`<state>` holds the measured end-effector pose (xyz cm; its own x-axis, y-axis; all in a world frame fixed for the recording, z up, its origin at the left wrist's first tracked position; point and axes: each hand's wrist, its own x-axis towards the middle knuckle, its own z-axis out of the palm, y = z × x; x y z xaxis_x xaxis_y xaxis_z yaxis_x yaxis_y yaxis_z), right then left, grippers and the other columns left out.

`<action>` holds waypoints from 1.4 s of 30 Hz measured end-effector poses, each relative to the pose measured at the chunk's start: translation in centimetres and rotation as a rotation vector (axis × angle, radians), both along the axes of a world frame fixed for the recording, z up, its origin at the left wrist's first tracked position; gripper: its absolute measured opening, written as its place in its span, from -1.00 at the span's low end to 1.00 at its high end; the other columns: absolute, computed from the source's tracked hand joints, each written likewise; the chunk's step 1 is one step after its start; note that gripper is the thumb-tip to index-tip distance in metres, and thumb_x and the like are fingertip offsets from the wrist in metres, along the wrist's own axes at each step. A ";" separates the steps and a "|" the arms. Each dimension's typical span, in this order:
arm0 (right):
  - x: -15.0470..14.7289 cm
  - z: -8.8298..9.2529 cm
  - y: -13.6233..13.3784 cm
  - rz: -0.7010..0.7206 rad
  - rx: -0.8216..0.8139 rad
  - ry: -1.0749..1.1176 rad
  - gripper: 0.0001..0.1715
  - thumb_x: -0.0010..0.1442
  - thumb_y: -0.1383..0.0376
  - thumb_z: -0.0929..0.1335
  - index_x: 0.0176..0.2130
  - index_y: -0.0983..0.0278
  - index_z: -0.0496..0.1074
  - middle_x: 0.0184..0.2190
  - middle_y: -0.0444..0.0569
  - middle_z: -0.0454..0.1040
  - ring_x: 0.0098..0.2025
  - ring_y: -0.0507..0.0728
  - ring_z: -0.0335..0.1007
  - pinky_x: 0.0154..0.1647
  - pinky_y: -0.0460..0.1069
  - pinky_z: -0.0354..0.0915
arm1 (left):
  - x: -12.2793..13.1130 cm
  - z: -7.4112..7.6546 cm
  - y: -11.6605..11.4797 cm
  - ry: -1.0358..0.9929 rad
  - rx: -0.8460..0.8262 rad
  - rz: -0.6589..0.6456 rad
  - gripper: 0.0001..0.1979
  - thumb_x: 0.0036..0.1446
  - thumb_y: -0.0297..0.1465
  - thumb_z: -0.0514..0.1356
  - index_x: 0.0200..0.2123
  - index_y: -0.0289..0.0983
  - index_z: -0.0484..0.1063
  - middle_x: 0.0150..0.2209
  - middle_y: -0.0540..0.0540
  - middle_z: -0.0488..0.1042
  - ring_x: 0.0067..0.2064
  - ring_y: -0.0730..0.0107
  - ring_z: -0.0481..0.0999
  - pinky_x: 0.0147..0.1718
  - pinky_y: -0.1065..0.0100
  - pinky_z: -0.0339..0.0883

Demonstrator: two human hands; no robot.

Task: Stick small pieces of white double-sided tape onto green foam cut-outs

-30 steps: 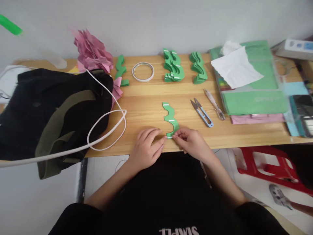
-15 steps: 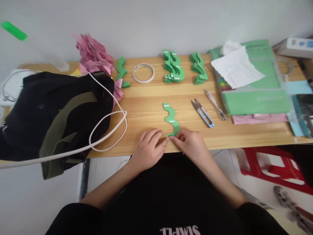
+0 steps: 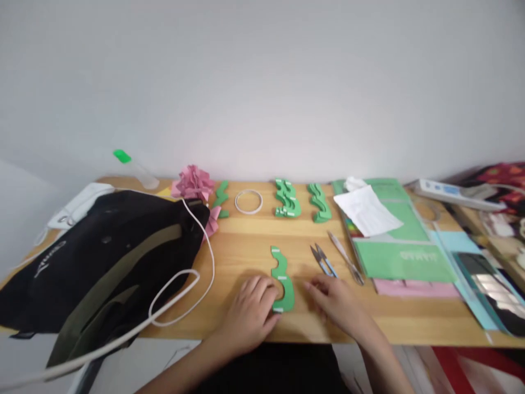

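Green wavy paper strip point(image 3: 282, 278) lies flat on the desk point(image 3: 246, 243), the left hand point(image 3: 252, 309) loosely spread with fingertips touching its lower end, the right hand point(image 3: 334, 300) lying slack and empty at its 3 o'clock, just apart.

Wavy green cutout point(image 3: 286, 288) lies flat on table point(image 3: 246, 246).

Home craft desk point(image 3: 246, 246): paper sheets point(image 3: 404, 257), tape point(image 3: 248, 201), snips point(image 3: 322, 260).
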<state>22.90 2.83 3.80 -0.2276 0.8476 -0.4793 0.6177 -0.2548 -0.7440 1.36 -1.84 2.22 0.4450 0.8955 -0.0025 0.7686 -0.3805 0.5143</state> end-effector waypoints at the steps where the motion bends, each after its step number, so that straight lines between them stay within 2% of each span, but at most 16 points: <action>1: -0.3 -0.1 0.6 0.051 -0.037 -0.006 -0.68 0.21 0.16 0.26 -0.52 0.23 0.27 -0.69 -0.17 0.37 -0.71 0.01 0.26 -0.66 -0.11 0.13 | 0.2 0.1 0.6 0.018 -0.048 0.022 -0.74 0.16 -0.36 0.18 -0.06 -0.25 0.39 -0.03 -0.18 0.44 0.01 0.11 0.38 -0.02 0.09 0.33; 4: -1.7 -0.4 2.1 0.175 0.006 -0.116 -0.73 0.22 0.25 0.25 -0.51 0.24 0.30 -0.66 -0.16 0.40 -0.66 0.01 0.28 -0.59 -0.10 0.12 | 0.7 0.4 2.3 0.063 -0.150 0.091 -0.66 0.15 -0.37 0.19 0.02 -0.22 0.36 0.02 -0.19 0.42 0.05 0.07 0.36 0.01 0.07 0.29; 7: -3.0 -0.7 3.2 0.199 0.109 -0.185 -0.78 0.15 0.33 0.30 -0.53 0.25 0.29 -0.64 -0.13 0.41 -0.56 0.05 0.33 -0.50 -0.08 0.12 | 0.9 0.5 3.7 0.066 -0.197 0.129 -0.69 0.13 -0.40 0.20 -0.03 -0.20 0.40 -0.01 -0.16 0.43 0.03 0.06 0.37 0.01 0.06 0.28; 9: -3.3 -0.5 3.7 0.192 0.164 -0.136 -0.80 0.14 0.33 0.29 -0.52 0.25 0.30 -0.61 -0.11 0.43 -0.52 0.07 0.35 -0.47 -0.08 0.13 | 0.7 0.5 4.5 0.037 -0.188 0.137 -0.64 0.10 -0.39 0.24 0.00 -0.22 0.38 -0.01 -0.17 0.43 0.03 0.05 0.37 0.02 0.03 0.28; 12: -2.4 0.7 4.7 0.145 0.275 0.013 -0.77 0.19 0.23 0.25 -0.47 0.25 0.33 -0.60 -0.12 0.41 -0.53 0.06 0.32 -0.48 -0.07 0.15 | 0.1 0.5 6.0 -0.024 -0.084 0.169 -0.54 0.10 -0.33 0.26 0.07 -0.27 0.32 -0.01 -0.23 0.42 0.04 0.03 0.38 0.00 0.03 0.31; 15: -0.7 2.5 6.8 0.027 0.394 0.108 -0.71 0.21 0.12 0.26 -0.44 0.23 0.32 -0.63 -0.16 0.34 -0.57 0.05 0.28 -0.52 -0.08 0.17 | -0.5 0.8 8.0 -0.054 0.097 0.228 -0.65 0.19 -0.32 0.17 0.02 -0.29 0.35 -0.06 -0.23 0.43 0.01 0.06 0.40 -0.01 0.05 0.32; 18: 0.0 3.9 10.5 -0.043 0.363 0.163 -0.67 0.23 0.06 0.25 -0.45 0.21 0.21 -0.65 -0.22 0.28 -0.63 0.02 0.25 -0.58 -0.10 0.18 | -1.2 1.7 10.3 0.039 0.177 0.293 -0.74 0.21 -0.37 0.14 -0.05 -0.31 0.40 -0.07 -0.24 0.44 -0.01 0.05 0.41 -0.02 0.05 0.32; 19: -0.1 4.3 12.0 -0.015 0.309 0.130 -0.69 0.25 0.09 0.22 -0.44 0.20 0.18 -0.61 -0.20 0.33 -0.64 0.01 0.27 -0.61 -0.11 0.18 | -1.4 2.2 11.1 0.104 0.180 0.326 -0.73 0.20 -0.37 0.14 -0.04 -0.32 0.41 -0.05 -0.25 0.43 0.00 0.02 0.40 -0.03 0.03 0.31; 21: -0.7 4.7 14.9 0.134 0.204 -0.113 -0.73 0.31 0.20 0.15 -0.43 0.20 0.15 -0.57 -0.19 0.38 -0.64 -0.01 0.31 -0.61 -0.12 0.19 | -2.1 3.1 12.2 0.237 0.158 0.391 -0.71 0.18 -0.36 0.17 -0.04 -0.33 0.43 0.00 -0.28 0.42 0.05 -0.04 0.38 0.01 0.01 0.29; 24: -2.0 4.7 18.1 0.217 0.174 -0.249 -0.77 0.26 0.31 0.22 -0.45 0.23 0.23 -0.64 -0.19 0.39 -0.66 0.00 0.32 -0.57 -0.11 0.19 | -3.5 4.1 12.9 0.406 0.071 0.433 -0.65 0.18 -0.33 0.18 0.00 -0.37 0.41 0.07 -0.34 0.39 0.14 -0.11 0.32 0.09 0.00 0.22; 26: -2.5 4.6 19.0 0.231 0.203 -0.349 -0.81 0.24 0.35 0.26 -0.43 0.27 0.32 -0.67 -0.16 0.39 -0.67 0.02 0.31 -0.49 -0.08 0.20 | -4.5 4.5 12.9 0.501 0.000 0.457 -0.62 0.18 -0.35 0.17 0.03 -0.42 0.39 0.10 -0.38 0.37 0.20 -0.15 0.26 0.11 0.01 0.20; 29: -2.6 4.5 18.9 0.231 0.255 -0.486 -0.81 0.26 0.31 0.26 -0.32 0.34 0.43 -0.60 -0.04 0.47 -0.61 0.08 0.37 -0.40 -0.04 0.19 | -5.8 4.8 13.0 0.568 -0.055 0.474 -0.59 0.16 -0.42 0.17 0.08 -0.43 0.35 0.12 -0.39 0.35 0.19 -0.11 0.28 0.06 0.07 0.25; 33: -1.9 5.0 17.3 0.236 0.284 -0.562 -0.74 0.29 0.28 0.24 -0.18 0.35 0.47 -0.42 0.08 0.57 -0.42 0.16 0.48 -0.38 -0.04 0.16 | -7.0 4.8 13.8 0.612 -0.066 0.445 -0.59 0.14 -0.50 0.15 0.08 -0.37 0.34 0.10 -0.32 0.38 0.13 -0.01 0.35 0.01 0.15 0.29; 37: -1.1 5.5 14.0 0.237 0.318 -0.645 -0.69 0.32 0.20 0.23 -0.14 0.30 0.47 -0.30 0.10 0.59 -0.23 0.23 0.52 -0.33 -0.02 0.18 | -7.9 5.1 14.9 0.662 -0.062 0.425 -0.67 0.12 -0.56 0.11 -0.04 -0.35 0.44 -0.01 -0.29 0.45 0.07 0.00 0.39 -0.04 0.16 0.32; 42: -0.4 5.1 8.7 0.396 0.227 -0.701 -0.70 0.33 0.27 0.20 -0.19 0.32 0.48 -0.28 0.12 0.61 -0.16 0.25 0.54 -0.26 0.00 0.22 | -8.2 5.2 15.8 0.671 -0.025 0.436 -0.72 0.14 -0.53 0.09 -0.11 -0.37 0.50 -0.09 -0.31 0.49 0.04 -0.02 0.44 -0.07 0.15 0.35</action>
